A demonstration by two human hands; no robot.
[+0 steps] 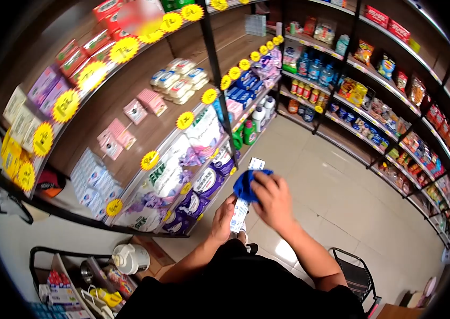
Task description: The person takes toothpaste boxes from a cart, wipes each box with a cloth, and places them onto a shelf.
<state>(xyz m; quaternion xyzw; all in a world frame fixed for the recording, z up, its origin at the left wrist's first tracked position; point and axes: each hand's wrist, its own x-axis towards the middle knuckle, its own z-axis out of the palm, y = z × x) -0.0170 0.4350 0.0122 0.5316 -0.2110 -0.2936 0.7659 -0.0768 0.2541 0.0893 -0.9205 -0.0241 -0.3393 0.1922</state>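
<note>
My left hand grips the lower part of a long, slim white box with blue print and a barcode, held in front of my body. My right hand is closed on a blue cloth, which lies across the upper part of the box. The box's far end sticks out beyond the cloth. The cloth and my fingers cover its middle. On my left, the nearest goods are large white-and-purple packs on the lower shelf.
Shelves with yellow starburst price tags line the left. Snack shelves curve along the right. A black-framed chair stands behind me at right. A white kettle-like container and a bin of mixed goods sit at lower left.
</note>
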